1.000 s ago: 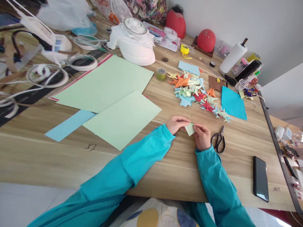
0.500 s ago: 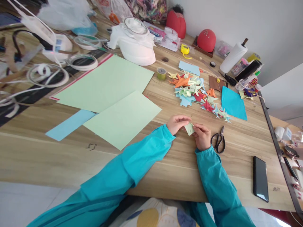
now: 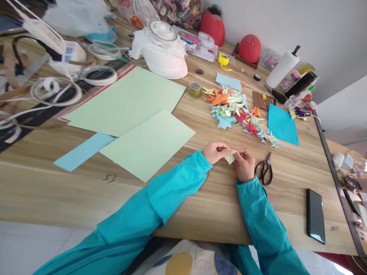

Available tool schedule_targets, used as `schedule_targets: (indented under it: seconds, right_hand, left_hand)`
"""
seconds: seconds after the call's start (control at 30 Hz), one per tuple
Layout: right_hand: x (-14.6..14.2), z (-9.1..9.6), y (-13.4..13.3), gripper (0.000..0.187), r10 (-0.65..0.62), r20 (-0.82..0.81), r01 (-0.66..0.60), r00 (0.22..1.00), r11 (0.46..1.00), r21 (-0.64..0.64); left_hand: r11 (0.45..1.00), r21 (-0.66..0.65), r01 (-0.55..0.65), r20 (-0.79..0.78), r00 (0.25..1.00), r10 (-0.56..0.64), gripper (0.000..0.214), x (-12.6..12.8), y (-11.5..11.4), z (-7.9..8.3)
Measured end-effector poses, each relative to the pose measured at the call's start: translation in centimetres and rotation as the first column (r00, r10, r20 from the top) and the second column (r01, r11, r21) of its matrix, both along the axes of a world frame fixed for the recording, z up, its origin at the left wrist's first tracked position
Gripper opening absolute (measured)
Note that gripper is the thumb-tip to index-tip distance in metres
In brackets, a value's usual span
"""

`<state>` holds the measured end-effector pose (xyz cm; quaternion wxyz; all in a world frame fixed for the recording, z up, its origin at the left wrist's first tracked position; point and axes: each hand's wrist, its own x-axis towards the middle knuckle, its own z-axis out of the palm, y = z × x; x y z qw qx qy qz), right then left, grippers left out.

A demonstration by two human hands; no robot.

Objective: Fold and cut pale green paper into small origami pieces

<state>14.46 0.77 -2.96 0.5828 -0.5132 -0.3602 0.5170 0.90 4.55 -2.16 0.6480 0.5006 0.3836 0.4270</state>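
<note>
Between my hands is a small piece of folded light green paper [image 3: 230, 157], its pointed lower end toward me. My left hand [image 3: 215, 152] pinches its upper left edge, thumb on top. Opposite, my right hand [image 3: 244, 164] grips the right side between thumb and fingers. A pair of black-handled scissors [image 3: 266, 169] lies just right of my right hand. Beyond the hands spreads a pile of folded paper cranes [image 3: 229, 105] in orange, green, blue and red. Large light green sheets [image 3: 149, 147] lie to the left, partly over a blue paper strip [image 3: 83, 152].
A black phone [image 3: 315, 216] lies near the right front edge. A teal cloth-like square [image 3: 283, 124] is right of the cranes. Farther back stand a thread spool [image 3: 195, 89], a yellow tape measure [image 3: 223, 59] and a white form [image 3: 166, 57]. Cables and tape rolls [image 3: 99, 75] crowd the left.
My left thumb has come down onto the folded paper, where the left fingers were stretched over its top before. My right hand keeps its hold, nearly still.
</note>
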Motion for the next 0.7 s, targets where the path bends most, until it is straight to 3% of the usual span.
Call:
schedule_targets:
  seconds: [0.23,0.7]
  right_hand:
    - [-0.33,0.51,-0.05,0.018,-0.007,-0.113,0.008,0.994,1.000,0.002]
    - [-0.30,0.77,-0.11,0.012,0.050,-0.169,-0.052,0.984,0.999,-0.008]
  left_hand:
    - [0.997,0.051,0.058,0.000,0.998,-0.058,0.026,-0.19,-0.18,0.46]
    - [0.997,0.078,0.014,-0.093,0.996,-0.007,0.018,-0.29,-0.02,0.18]
